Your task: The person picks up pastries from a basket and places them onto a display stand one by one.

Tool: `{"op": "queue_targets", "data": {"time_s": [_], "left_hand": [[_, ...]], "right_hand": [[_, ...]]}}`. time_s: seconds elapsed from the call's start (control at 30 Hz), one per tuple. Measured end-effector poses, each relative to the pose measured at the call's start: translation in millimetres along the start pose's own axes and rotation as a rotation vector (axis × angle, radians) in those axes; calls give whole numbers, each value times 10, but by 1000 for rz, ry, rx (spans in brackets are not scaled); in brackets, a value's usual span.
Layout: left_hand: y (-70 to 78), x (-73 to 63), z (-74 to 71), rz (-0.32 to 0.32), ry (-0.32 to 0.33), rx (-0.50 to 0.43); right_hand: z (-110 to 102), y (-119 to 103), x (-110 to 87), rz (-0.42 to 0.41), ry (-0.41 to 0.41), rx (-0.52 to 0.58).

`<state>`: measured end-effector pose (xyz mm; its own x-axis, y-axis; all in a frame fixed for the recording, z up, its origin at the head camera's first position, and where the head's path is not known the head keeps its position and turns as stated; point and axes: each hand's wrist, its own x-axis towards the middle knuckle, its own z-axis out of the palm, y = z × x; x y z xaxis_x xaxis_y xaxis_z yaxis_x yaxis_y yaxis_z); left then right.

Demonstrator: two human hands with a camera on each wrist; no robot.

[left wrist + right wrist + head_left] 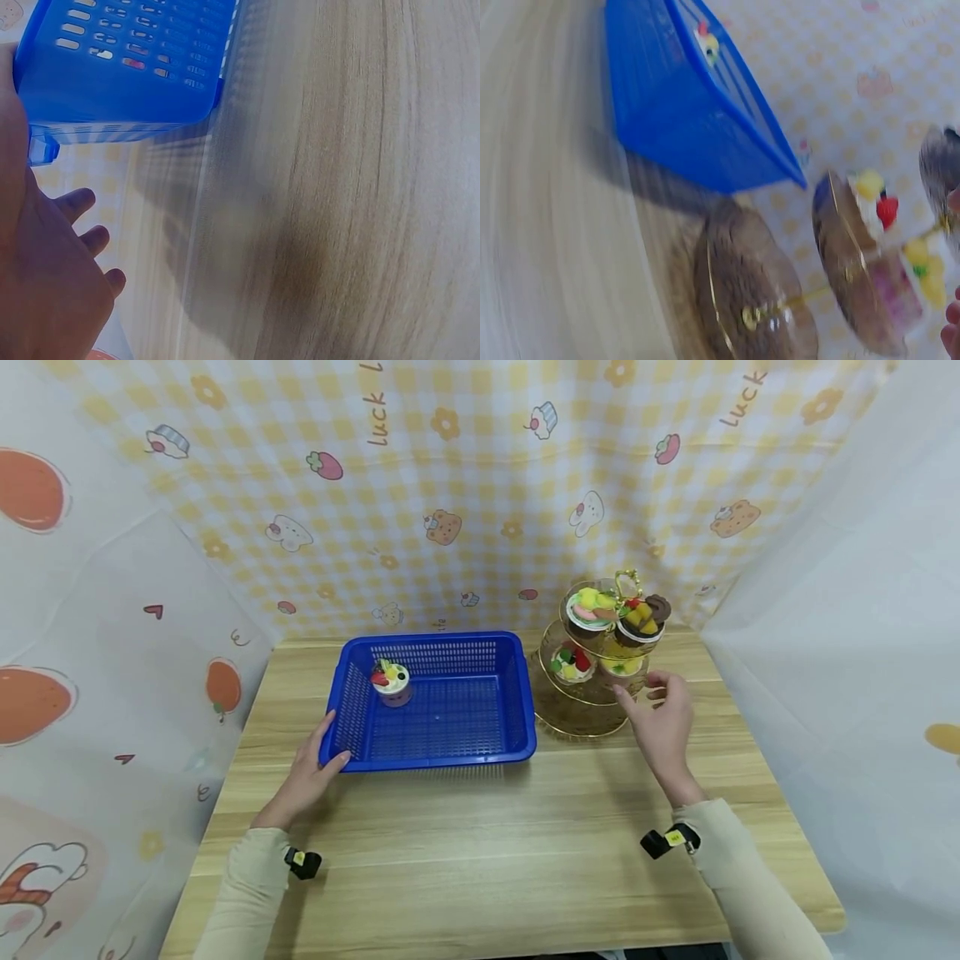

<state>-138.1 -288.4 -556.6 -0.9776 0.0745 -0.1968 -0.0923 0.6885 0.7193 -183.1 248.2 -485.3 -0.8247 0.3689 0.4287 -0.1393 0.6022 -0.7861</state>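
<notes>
My left hand (306,777) rests against the near left corner of a blue plastic basket (431,761), thumb at the front rim and fingers along the left side. In the left wrist view, several fingertips (96,238) extend loosely apart below the basket wall. Inside the basket stands a fruit-topped toy cupcake (393,687). At the right side of a three-tier stand (581,727), my right hand (666,720) has its thumb and fingers apart, close to a yellow-topped cupcake (622,668) on the middle tier. Only fingertips (952,330) of that hand show in the right wrist view.
Another cupcake (573,663) with red and green fruit shares the middle tier. On the top tier sit a yellow-and-pink one (590,608) and a chocolate one (641,620), beside a gold handle (628,583). A checked curtain (450,485) hangs behind the wooden table (480,860).
</notes>
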Motion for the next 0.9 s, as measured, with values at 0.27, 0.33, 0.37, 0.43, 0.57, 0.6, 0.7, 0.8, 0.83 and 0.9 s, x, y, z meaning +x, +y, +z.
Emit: {"op": "queue_targets", "data": {"time_s": [0.27,0.33,0.37,0.43,0.57,0.6,0.7,0.8,0.83,0.9], "left_hand": [[-3,22,16,11,-3,-7],[-14,28,24,14,0,-11],[-18,30,28,15,2,-13],[-26,32,35,11,6,-15],[-28,28,38,3,5,-25],[-28,25,38,-1,3,-27],[-30,16,43,-10,-4,-32],[-28,10,47,-16,-6,-31],[-25,8,47,-18,-6,-32],[-22,5,44,-19,-7,-31]], "right_hand": [[249,-420,-72,-123,-208,124],[337,-522,-64,-140,-267,123],[382,-572,-60,-151,-295,116],[485,-663,-52,-183,-351,89],[718,-845,-38,-228,-469,53],[783,-891,-29,-233,-498,49],[996,-1022,6,-241,-568,36],[1234,-1137,60,-242,-629,35],[1317,-1173,78,-242,-647,34],[1485,-1239,106,-229,-684,36]]}}
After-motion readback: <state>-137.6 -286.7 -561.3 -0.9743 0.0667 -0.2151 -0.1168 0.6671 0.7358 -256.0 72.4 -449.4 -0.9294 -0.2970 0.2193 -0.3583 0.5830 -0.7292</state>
